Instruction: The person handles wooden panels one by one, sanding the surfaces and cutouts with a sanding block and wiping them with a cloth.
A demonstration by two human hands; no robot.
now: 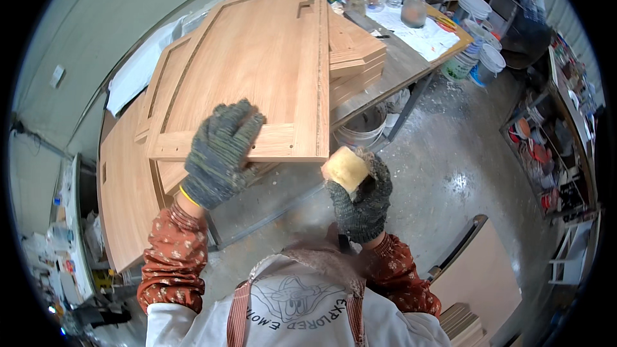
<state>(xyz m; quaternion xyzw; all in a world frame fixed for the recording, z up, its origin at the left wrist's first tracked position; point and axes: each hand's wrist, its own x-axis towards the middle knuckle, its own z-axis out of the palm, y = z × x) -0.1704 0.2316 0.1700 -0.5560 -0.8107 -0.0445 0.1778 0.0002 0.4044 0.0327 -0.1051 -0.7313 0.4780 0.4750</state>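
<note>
A light wooden panel (250, 58) with a framed border and a cut-out near its far right corner lies on top of other panels. My left hand (225, 148), in a dark green-grey knit glove, rests over the panel's near edge with its fingers stretched out. Just off the near right corner, my right hand (365, 202), gloved alike, is closed around a pale yellow block that looks like a sanding sponge (347, 168). The block is very close to the corner; whether it touches the wood I cannot tell.
More wooden panels (122, 186) lie beneath and to the left. Stacked wooden boards (360, 48) sit to the right on the workbench (405, 80). Glass jars (414, 9) stand on white paper at the back. Several buckets (475, 9) and a cluttered shelf (546, 148) line the right side.
</note>
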